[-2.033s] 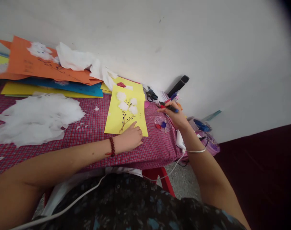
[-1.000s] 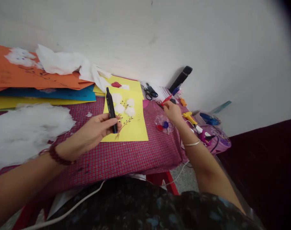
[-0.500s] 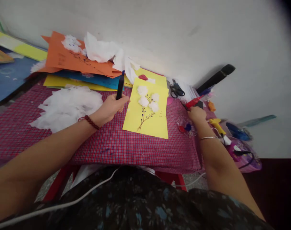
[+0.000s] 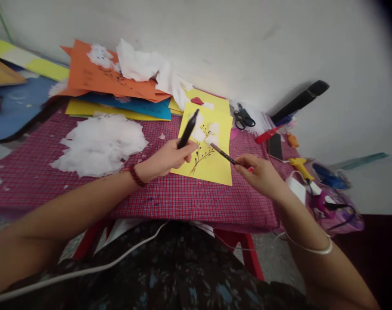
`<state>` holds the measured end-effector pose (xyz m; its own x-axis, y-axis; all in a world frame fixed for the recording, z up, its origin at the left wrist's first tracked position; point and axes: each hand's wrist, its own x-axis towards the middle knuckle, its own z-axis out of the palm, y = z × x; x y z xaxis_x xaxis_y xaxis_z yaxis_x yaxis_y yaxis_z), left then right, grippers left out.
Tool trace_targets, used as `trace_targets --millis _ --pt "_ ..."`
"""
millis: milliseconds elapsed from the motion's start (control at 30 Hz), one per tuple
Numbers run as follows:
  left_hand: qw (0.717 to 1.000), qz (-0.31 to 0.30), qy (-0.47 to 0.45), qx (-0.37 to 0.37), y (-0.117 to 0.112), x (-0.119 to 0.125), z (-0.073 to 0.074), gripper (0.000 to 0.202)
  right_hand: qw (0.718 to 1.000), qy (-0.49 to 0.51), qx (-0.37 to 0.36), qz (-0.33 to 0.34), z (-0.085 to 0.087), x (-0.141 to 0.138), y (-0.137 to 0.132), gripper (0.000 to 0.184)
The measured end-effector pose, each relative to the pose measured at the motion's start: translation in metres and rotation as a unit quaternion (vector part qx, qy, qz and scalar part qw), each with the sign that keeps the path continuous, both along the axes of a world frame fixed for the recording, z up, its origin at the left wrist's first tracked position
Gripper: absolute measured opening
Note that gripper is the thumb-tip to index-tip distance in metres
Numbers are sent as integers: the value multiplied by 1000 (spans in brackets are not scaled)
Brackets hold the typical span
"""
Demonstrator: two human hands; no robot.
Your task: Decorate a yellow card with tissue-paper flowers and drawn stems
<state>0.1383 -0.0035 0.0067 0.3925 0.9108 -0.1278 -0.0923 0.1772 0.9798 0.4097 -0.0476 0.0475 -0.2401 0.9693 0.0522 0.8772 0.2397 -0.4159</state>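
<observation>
My left hand (image 4: 173,157) is closed around a thick black marker (image 4: 188,129), its narrow end pointing up over the yellow card (image 4: 215,172). Between the thumb and fingers of my right hand (image 4: 259,172) is a slim dark pen (image 4: 225,155) with small pale marks and a brownish end. That end points left, above the card. On the card are fluffy white flowers (image 4: 213,128), partly hidden by the marker, and drawn brown stems with dark leaf marks. Whether the pen touches the paper, I cannot tell.
White tissue pieces (image 4: 102,144) lie heaped at left on the checked tablecloth (image 4: 170,202). Behind are orange cards (image 4: 86,73) and crumpled tissue (image 4: 138,64). Scissors (image 4: 244,117), a red tube-like item (image 4: 267,135) and a yellow glue gun (image 4: 301,168) lie at right.
My right hand has come left from the tools at the table's right side, bringing the slim pen over the card. My left hand has moved right with the marker, now over the card.
</observation>
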Motion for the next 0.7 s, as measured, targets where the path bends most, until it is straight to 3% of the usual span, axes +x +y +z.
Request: trace_targets --millis 167,267,333,433,500,567,700 --pt "984 -102 106 99 -9 -4 8 19 996 49 -26 63 2 -25 -13 9" --pt "969 -130 164 134 -12 -11 11 19 977 183 -93 52 7 -19 -18 12" --pt "970 -137 164 111 -16 -13 9 23 930 334 -152 33 6 -14 -23 24" --pt "983 -136 122 30 -22 -7 5 22 834 520 -184 7 -4 -19 -28 42" --pt "986 -141 93 -3 -27 -1 7 21 795 573 -200 0 -15 -32 -31 40" --pt "981 -167 95 3 -32 5 11 26 773 591 -233 5 -25 -48 -35 34" --pt "955 -235 178 40 -43 5 22 35 717 627 -302 28 -37 -70 -47 39"
